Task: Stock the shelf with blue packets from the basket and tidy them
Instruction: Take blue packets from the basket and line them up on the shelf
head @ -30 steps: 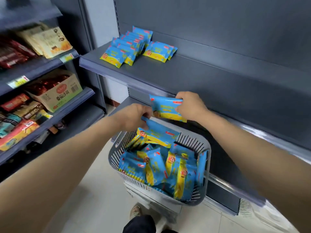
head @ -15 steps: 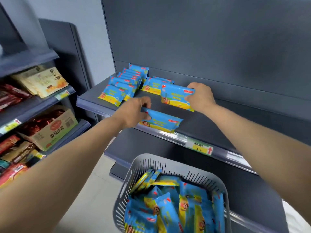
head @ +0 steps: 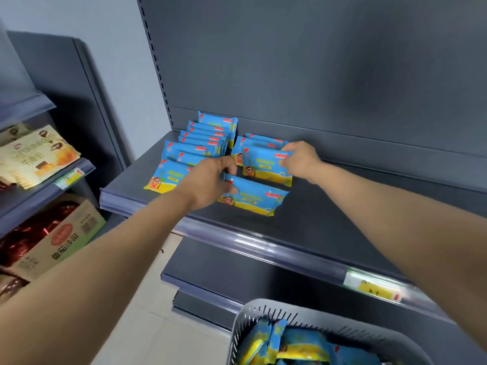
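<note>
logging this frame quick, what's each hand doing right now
Left hand: closed on the front blue packet.
Right hand: closed on the rear blue packet.

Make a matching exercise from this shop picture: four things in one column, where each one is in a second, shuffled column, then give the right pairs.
Things
1. left hand
2. right hand
3. grey basket
4. cardboard box

Places
A. bottom edge of the view, packets inside
B. on a lower shelf at far left
C. gripping the nearer blue packet
D. gripping the farther blue packet, beside the second row

Pairs: 1-C, 2-D, 3-A, 4-B
</note>
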Demonstrator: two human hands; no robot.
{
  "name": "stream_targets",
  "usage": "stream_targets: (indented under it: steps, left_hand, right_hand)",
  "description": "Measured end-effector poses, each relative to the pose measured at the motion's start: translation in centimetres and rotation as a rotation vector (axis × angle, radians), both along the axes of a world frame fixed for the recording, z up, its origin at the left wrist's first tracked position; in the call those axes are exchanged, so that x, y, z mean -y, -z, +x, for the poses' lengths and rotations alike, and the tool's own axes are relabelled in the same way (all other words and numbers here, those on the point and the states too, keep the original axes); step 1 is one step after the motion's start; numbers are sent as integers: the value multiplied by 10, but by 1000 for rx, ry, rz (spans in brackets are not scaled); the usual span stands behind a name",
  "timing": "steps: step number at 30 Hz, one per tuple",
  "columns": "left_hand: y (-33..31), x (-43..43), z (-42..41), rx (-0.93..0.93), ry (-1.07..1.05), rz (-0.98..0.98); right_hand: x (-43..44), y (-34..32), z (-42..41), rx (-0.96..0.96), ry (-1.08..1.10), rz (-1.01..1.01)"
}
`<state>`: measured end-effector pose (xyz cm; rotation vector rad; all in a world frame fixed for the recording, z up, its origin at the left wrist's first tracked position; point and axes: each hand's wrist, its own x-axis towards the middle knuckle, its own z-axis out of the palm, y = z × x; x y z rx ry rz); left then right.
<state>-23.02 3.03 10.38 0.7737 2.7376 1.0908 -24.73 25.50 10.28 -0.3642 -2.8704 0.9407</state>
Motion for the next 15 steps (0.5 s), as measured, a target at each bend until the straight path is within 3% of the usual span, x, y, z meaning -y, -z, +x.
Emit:
stream_targets:
  steps: [15]
  left_hand:
    - [24, -31, -64, -355, -83, -261]
  right_hand:
    - [-7, 16, -48, -25, 124, -441]
